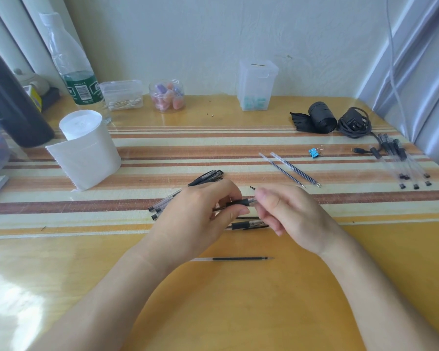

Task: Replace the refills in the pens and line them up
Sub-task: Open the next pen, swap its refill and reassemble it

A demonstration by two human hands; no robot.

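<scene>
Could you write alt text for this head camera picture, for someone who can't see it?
Two bare hands, left hand and right hand, hold a clear pen together over a striped table mat. A loose refill lies nearer the viewer; two more refills and a row of pens lie right.

This looks like a home, at a desk pushed against a pale wallpapered wall (213,34) with curtains (416,59) at the side. The wooden desk (238,312) has a striped cloth (188,148) under a clear cover, and household odds and ends stand along the back: a water bottle (73,72), a box of cotton swabs (123,96), a small jar (167,95), a toilet paper roll (86,148) and a roll of black bags (319,117). A coiled charger (354,122) and a blue binder clip (314,152) lie nearby.
</scene>
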